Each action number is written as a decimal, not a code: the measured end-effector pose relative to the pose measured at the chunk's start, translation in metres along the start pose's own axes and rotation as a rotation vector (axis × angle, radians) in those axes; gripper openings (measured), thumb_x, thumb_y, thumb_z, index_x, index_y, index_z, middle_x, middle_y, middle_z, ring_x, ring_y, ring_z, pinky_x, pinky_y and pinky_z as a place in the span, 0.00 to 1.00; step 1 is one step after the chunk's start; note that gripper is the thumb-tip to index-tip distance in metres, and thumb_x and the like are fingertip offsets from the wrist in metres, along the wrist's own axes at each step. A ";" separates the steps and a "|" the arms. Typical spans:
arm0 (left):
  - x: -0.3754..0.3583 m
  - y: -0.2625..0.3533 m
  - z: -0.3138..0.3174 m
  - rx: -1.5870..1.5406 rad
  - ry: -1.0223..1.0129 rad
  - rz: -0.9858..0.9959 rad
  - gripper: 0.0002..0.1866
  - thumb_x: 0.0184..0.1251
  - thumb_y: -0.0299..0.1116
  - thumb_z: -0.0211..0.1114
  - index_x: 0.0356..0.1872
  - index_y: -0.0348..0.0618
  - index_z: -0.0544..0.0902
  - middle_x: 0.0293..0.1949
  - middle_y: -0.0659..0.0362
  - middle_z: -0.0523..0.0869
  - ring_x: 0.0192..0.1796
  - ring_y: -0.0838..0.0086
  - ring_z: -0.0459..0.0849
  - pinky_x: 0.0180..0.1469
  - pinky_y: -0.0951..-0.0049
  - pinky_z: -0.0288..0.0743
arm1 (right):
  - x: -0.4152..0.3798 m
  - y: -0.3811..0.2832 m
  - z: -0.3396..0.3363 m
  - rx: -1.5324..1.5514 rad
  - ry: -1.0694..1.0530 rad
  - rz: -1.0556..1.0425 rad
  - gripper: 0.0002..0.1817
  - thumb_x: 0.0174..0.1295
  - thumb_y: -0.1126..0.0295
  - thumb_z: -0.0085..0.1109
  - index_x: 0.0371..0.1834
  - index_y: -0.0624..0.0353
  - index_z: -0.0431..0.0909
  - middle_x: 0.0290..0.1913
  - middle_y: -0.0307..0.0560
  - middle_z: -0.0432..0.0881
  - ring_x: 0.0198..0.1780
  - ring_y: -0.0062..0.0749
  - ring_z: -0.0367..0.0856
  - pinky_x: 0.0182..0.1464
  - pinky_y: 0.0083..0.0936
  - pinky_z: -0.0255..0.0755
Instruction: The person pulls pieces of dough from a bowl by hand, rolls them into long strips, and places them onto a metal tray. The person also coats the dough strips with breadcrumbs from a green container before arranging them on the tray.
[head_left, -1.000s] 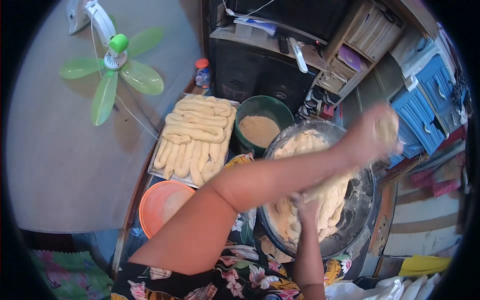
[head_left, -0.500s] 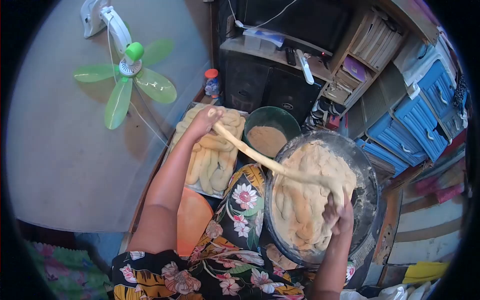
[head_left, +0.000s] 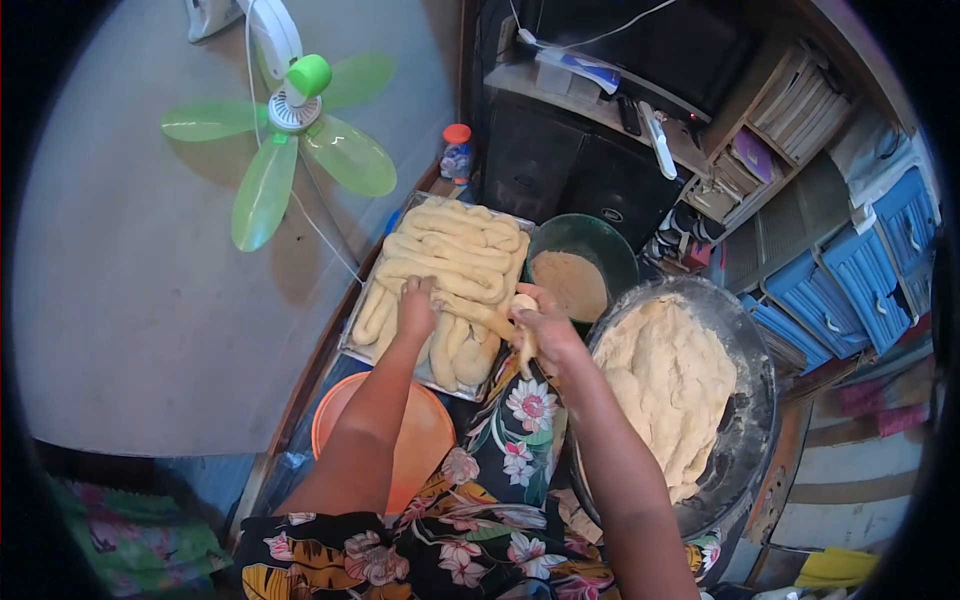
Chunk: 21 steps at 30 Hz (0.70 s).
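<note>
A long dough rope (head_left: 470, 312) runs between my two hands over the right part of a metal tray (head_left: 364, 352). My left hand (head_left: 417, 306) is on the rope's left end, fingers closed round it, above other looped dough ropes (head_left: 440, 240) that fill the tray. At the tray's right edge my right hand (head_left: 543, 325) grips the other end, and a short tail of dough hangs below the fingers. To the right, a large black basin (head_left: 765, 400) holds a big floury mass of dough (head_left: 665, 385).
Behind my right hand stands a green tub (head_left: 627, 262) with brown powder. An orange basin (head_left: 430, 425) sits beside my left forearm. A green-bladed fan (head_left: 295, 112) hangs at the upper left. Black speakers (head_left: 570, 170) and blue drawers (head_left: 840, 270) stand further back.
Both hands have brought the dough rope left and down onto the tray. My right hand has left the black basin. The view has shifted, so the surroundings appear further right.
</note>
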<state>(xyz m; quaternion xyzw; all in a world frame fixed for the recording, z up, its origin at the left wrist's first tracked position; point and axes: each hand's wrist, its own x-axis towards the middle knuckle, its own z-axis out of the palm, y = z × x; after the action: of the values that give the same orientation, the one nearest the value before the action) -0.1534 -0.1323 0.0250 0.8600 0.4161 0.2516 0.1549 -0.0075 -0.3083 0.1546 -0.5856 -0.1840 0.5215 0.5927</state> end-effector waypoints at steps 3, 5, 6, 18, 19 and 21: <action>-0.002 -0.003 0.001 -0.470 0.104 -0.212 0.22 0.54 0.35 0.68 0.51 0.44 0.75 0.45 0.53 0.77 0.46 0.63 0.77 0.48 0.62 0.71 | 0.012 0.012 0.029 0.137 -0.023 0.011 0.27 0.60 0.74 0.53 0.64 0.57 0.58 0.43 0.50 0.75 0.31 0.28 0.76 0.32 0.21 0.74; -0.004 -0.009 -0.011 -0.608 -0.069 -0.297 0.22 0.54 0.34 0.68 0.51 0.44 0.75 0.46 0.54 0.77 0.47 0.64 0.76 0.48 0.64 0.71 | 0.024 0.028 0.036 0.045 -0.382 0.038 0.32 0.58 0.73 0.56 0.66 0.53 0.54 0.48 0.51 0.74 0.41 0.29 0.76 0.41 0.25 0.74; -0.008 -0.012 -0.023 -0.750 -0.243 -0.388 0.22 0.55 0.33 0.68 0.52 0.44 0.75 0.47 0.55 0.77 0.48 0.65 0.76 0.48 0.66 0.72 | 0.039 0.040 0.032 0.050 -0.387 0.040 0.32 0.58 0.73 0.56 0.66 0.53 0.54 0.48 0.51 0.74 0.41 0.29 0.76 0.41 0.25 0.74; 0.011 -0.096 -0.048 -0.141 -0.195 0.017 0.22 0.46 0.24 0.70 0.48 0.42 0.78 0.46 0.52 0.79 0.50 0.60 0.76 0.55 0.68 0.69 | 0.061 0.049 0.041 -1.516 -0.100 0.104 0.33 0.46 0.65 0.64 0.61 0.44 0.67 0.60 0.47 0.66 0.65 0.42 0.59 0.62 0.46 0.58; 0.006 -0.094 -0.046 -0.180 -0.177 -0.002 0.22 0.45 0.23 0.69 0.47 0.43 0.79 0.46 0.49 0.78 0.53 0.55 0.74 0.59 0.64 0.65 | 0.061 0.055 0.041 -1.509 -0.101 0.103 0.33 0.46 0.65 0.64 0.61 0.44 0.67 0.60 0.47 0.66 0.65 0.42 0.59 0.62 0.46 0.58; -0.002 -0.096 -0.042 -0.207 -0.189 0.050 0.21 0.45 0.23 0.69 0.46 0.44 0.79 0.46 0.50 0.78 0.52 0.55 0.74 0.59 0.65 0.65 | 0.068 0.075 0.039 -1.750 -0.243 -0.167 0.30 0.50 0.62 0.60 0.61 0.43 0.67 0.62 0.45 0.63 0.68 0.41 0.55 0.64 0.48 0.53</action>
<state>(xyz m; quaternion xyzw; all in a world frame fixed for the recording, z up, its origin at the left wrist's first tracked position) -0.2394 -0.0736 0.0138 0.8694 0.3500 0.2148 0.2748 -0.0435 -0.2493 0.0712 -0.7542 -0.6205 0.2076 -0.0551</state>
